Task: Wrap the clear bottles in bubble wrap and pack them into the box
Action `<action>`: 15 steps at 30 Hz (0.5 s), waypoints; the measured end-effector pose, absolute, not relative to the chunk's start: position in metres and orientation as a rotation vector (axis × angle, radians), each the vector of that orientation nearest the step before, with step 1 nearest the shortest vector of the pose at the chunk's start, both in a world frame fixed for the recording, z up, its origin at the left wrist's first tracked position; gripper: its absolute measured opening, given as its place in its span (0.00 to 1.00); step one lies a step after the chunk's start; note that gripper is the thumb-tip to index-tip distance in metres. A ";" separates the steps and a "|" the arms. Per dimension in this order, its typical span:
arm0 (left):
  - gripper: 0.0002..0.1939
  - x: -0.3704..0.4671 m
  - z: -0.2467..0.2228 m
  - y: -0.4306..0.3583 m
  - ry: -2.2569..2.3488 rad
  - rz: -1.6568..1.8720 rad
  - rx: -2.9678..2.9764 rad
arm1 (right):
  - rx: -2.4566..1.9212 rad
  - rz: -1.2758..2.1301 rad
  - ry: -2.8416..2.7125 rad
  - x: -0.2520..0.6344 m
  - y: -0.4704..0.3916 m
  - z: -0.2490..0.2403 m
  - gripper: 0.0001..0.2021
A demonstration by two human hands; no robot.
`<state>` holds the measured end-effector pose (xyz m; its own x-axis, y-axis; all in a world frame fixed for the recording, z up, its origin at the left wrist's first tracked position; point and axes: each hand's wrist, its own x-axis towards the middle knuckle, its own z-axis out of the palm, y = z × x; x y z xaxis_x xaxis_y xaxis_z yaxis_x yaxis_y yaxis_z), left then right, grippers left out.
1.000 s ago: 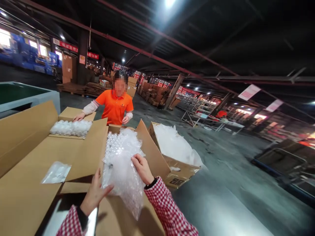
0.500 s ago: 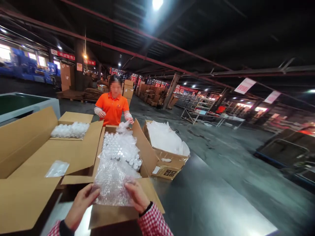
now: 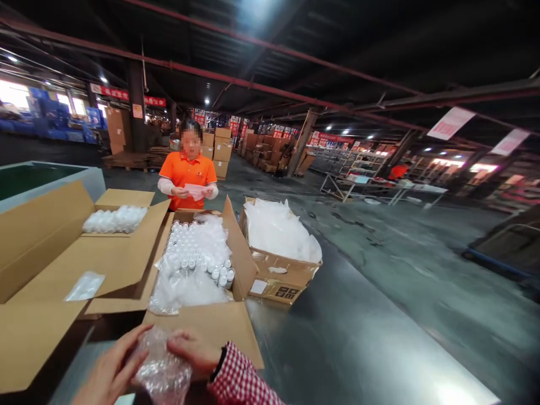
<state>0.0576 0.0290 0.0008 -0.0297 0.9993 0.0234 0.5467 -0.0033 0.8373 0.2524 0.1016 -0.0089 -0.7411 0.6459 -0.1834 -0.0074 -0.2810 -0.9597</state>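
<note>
Hands first: our left hand (image 3: 110, 371) and right hand (image 3: 192, 354) both close around a crumpled wad of bubble wrap (image 3: 162, 374), which we hold just in front of the near flap of the open carton (image 3: 211, 323). Inside that carton stand rows of small clear bottles (image 3: 196, 253) under loose plastic film. Left of the carton, a second open box (image 3: 50, 247) holds more bottles. Right of the carton sits a smaller box of white plastic bags (image 3: 280, 233). Behind the carton, a person in an orange shirt (image 3: 188, 174) holds a pale sheet in both hands.
</note>
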 end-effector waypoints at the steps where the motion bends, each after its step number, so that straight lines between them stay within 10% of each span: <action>1: 0.23 0.056 -0.005 0.026 1.667 0.916 1.669 | -0.851 2.025 -1.556 0.258 0.112 -0.011 0.27; 15: 0.17 0.108 0.036 0.032 1.774 0.738 1.348 | -2.045 0.752 -1.895 0.329 0.288 -0.048 0.17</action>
<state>0.1080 0.0322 0.0360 -0.1399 0.9626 -0.2318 0.5139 0.2707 0.8140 0.3291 0.2875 -0.0484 0.0189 0.9800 -0.1979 0.8490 -0.1203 -0.5145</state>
